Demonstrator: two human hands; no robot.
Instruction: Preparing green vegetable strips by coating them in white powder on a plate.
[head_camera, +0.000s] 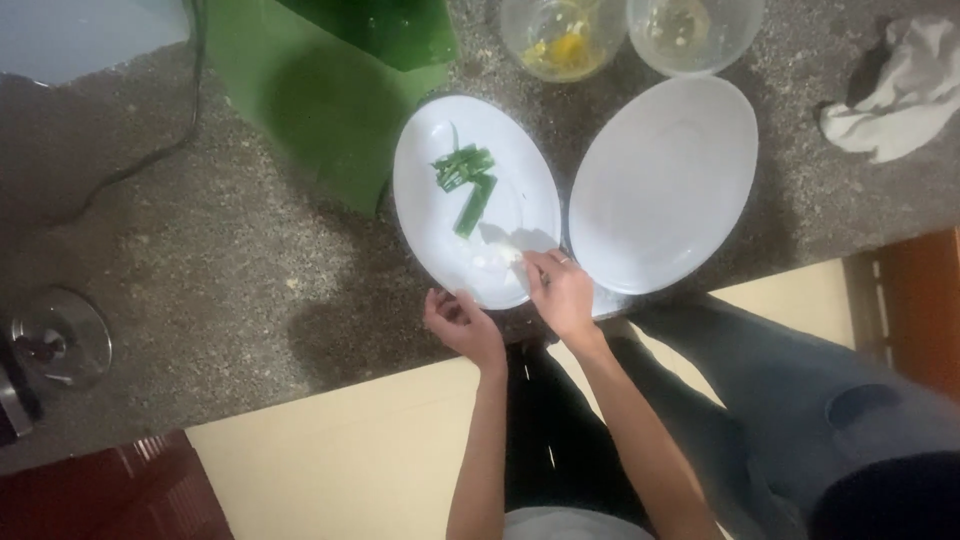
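White plate (425, 215) beside second plate (665, 180)

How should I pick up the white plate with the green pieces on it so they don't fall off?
Probably grip the plate by its near rim, at the counter edge, where the left hand already is. The green pieces lie in the far half, so fingers at the near rim stay off them. It is a shallow oval, so keep it level. The right hand pinches something white there.

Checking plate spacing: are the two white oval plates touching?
Cannot tell. In the head view, the white oval plate with green pieces and the empty white oval plate nearly meet; the seam is unclear.
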